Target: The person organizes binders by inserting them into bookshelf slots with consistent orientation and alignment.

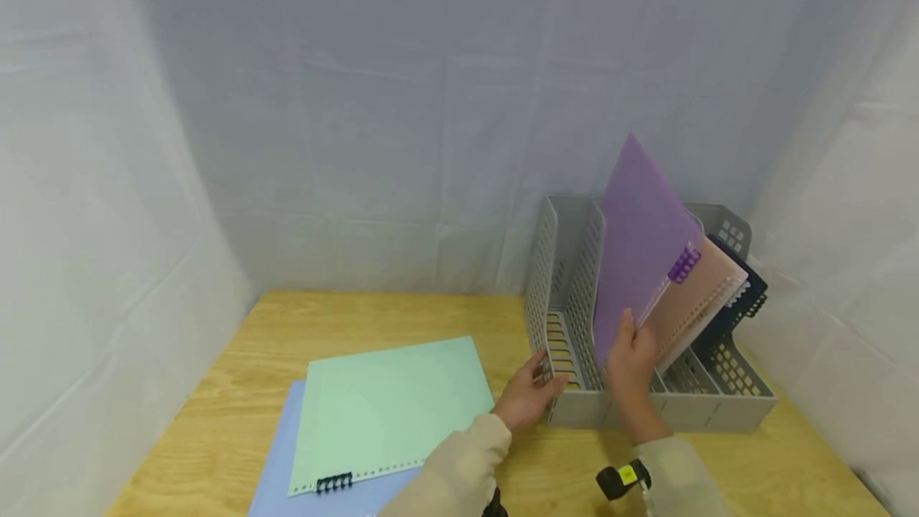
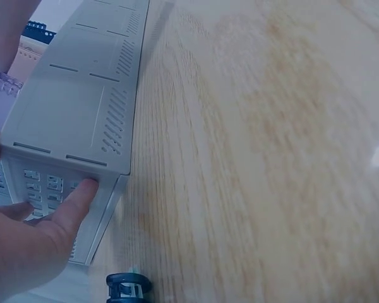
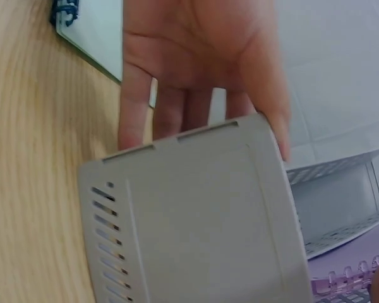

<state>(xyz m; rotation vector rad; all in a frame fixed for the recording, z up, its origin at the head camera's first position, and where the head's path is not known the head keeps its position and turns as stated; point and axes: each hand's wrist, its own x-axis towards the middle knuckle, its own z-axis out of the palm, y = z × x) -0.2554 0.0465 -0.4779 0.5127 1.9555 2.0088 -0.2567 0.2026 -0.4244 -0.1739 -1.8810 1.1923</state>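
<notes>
A grey file organizer (image 1: 596,412) with side-by-side slots stands on the table. At its front left corner my left hand (image 1: 527,399) grips the perforated side wall, thumb over the front edge; the left wrist view shows this hand (image 2: 35,240) at the corner too. My right hand (image 1: 632,357) holds a translucent purple ring-bound notebook (image 1: 639,238) by its lower part, thumb on the cover and other fingers mostly hidden. This notebook leans upright, its lower end within a middle slot. A pink notebook (image 1: 700,294) and a navy notebook (image 1: 755,284) sit to its right.
On the table's left lies a mint green notebook (image 1: 391,409) with black rings, overlapping a blue notebook (image 1: 280,453). White sheeting (image 1: 373,142) hangs behind and on both sides. The organizer stands near the right sheet.
</notes>
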